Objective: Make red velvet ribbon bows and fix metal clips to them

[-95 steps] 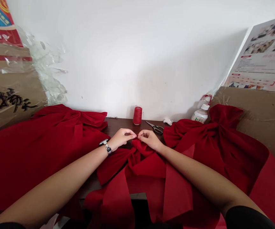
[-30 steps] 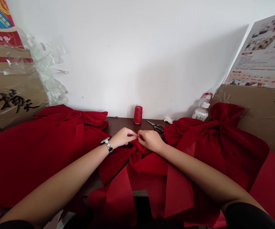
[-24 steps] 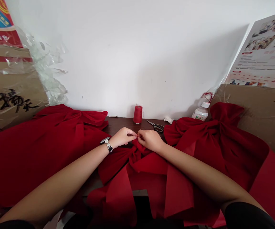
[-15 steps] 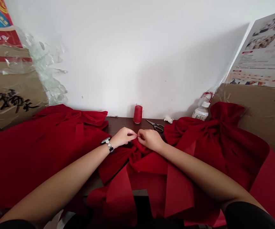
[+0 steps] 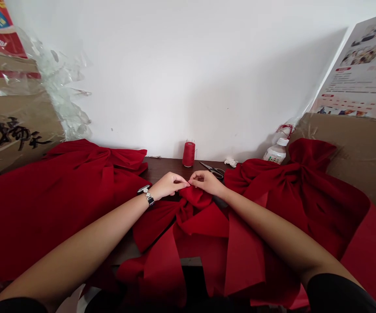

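A red fabric bow [image 5: 191,221] lies on the dark table in front of me, its tails hanging toward me. My left hand [image 5: 168,184], a watch on its wrist, pinches the gathered centre of the bow with closed fingers. My right hand [image 5: 207,181] meets it from the right, fingers curled and pinching the same knot of cloth. Whether a needle or thread is between the fingertips cannot be made out.
A red thread spool [image 5: 188,154], scissors [image 5: 214,170] and a white plastic bottle [image 5: 276,152] stand at the back by the wall. Finished red bows lie left [image 5: 77,182] and right [image 5: 292,187]. Cardboard boxes [image 5: 11,126] flank both sides.
My right hand has lifted slightly and shifted up the knot; the left hand stays pinched. The view has tipped a little.
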Motion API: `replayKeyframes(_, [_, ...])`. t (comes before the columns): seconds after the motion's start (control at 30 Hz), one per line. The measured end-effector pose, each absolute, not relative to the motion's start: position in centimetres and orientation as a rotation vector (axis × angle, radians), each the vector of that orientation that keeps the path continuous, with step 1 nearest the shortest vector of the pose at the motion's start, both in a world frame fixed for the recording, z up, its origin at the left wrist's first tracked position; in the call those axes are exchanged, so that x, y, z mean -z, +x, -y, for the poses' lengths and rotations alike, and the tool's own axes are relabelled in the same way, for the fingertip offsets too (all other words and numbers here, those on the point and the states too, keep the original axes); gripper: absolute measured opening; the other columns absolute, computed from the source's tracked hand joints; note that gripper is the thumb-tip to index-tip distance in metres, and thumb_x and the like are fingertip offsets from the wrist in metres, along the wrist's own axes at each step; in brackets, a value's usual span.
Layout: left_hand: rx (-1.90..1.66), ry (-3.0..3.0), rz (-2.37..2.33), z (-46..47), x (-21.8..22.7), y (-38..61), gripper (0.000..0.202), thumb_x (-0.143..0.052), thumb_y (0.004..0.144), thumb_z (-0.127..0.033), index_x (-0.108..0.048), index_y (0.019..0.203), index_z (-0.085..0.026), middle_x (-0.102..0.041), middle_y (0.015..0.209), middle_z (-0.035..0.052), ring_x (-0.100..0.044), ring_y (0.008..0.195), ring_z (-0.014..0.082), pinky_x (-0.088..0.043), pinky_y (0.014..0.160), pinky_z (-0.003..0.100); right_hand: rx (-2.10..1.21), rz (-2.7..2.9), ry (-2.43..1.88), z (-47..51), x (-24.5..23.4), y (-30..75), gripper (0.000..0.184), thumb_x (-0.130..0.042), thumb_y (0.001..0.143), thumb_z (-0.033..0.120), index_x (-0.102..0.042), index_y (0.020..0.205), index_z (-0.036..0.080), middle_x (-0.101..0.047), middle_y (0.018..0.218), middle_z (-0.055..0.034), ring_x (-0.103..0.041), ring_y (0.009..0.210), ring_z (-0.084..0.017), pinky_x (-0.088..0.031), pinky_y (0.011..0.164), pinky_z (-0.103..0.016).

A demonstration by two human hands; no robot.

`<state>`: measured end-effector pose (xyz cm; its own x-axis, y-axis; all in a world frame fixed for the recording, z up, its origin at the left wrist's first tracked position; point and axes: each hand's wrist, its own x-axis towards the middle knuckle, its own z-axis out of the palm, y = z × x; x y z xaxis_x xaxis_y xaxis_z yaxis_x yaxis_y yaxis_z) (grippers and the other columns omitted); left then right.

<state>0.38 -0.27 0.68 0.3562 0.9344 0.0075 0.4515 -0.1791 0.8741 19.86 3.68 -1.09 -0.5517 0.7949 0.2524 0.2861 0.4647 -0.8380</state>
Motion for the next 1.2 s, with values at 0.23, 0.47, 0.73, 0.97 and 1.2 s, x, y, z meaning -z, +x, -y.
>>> replayKeyframes(0.23, [-0.727,1.801,-1.229,0.46,-0.96,0.5,0.039,-0.065,0.072,-0.048,-0.074,0.083,-0.012,-0.05,0.059,-0.0013,-0.031,0.046,0.0057,-0.028,0.04,0.019,-1.105,2.028,-0.876,-3.66,1.01,19.67,0.025,-0.064,0.076,0.038,-0.064,0.074,0.013,-0.06,0.063,-0.0006,-0.052,0.055,-0.01,-0.04,0.056,-0.022])
replayKeyframes(0.47, [-0.704,1.812,-1.223,0.29,-0.8,0.32,0.037,-0.061,0.075,-0.047,-0.071,0.081,-0.012,-0.048,0.059,-0.0025,-0.032,0.047,0.0053,-0.029,0.04,0.018,-1.12,2.031,-0.852,-3.64,1.09,19.72,0.03,-0.068,0.073,0.042,-0.065,0.076,0.012,-0.062,0.066,-0.0018,-0.052,0.057,-0.01,-0.04,0.057,-0.022])
replayKeyframes(0.73, [-0.694,1.829,-1.214,0.01,-0.48,0.12,0.034,-0.06,0.077,-0.045,-0.069,0.079,-0.012,-0.046,0.059,-0.0028,-0.035,0.044,0.0049,-0.029,0.04,0.019,-1.101,2.05,-0.84,-3.79,1.34,19.82,0.029,-0.069,0.074,0.041,-0.065,0.076,0.012,-0.062,0.066,-0.0016,-0.05,0.057,-0.01,-0.039,0.056,-0.022])
replayKeyframes(0.97, [-0.688,1.825,-1.207,-0.08,-0.3,-0.01,0.034,-0.06,0.078,-0.044,-0.071,0.083,-0.013,-0.047,0.058,-0.0029,-0.036,0.044,0.0048,-0.027,0.041,0.019,-1.085,2.077,-0.813,-3.9,1.44,19.88,0.03,-0.068,0.074,0.042,-0.066,0.077,0.012,-0.062,0.067,-0.0016,-0.052,0.058,-0.01,-0.04,0.057,-0.022])
replayKeyframes(1.2, [-0.669,1.831,-1.213,-0.18,-0.3,-0.11,0.035,-0.06,0.078,-0.045,-0.072,0.087,-0.013,-0.05,0.061,-0.0018,-0.037,0.044,0.005,-0.027,0.042,0.019,-1.056,2.115,-0.807,-3.8,1.38,19.93,0.027,-0.067,0.076,0.039,-0.067,0.078,0.013,-0.064,0.068,-0.0024,-0.053,0.059,-0.011,-0.042,0.058,-0.023])
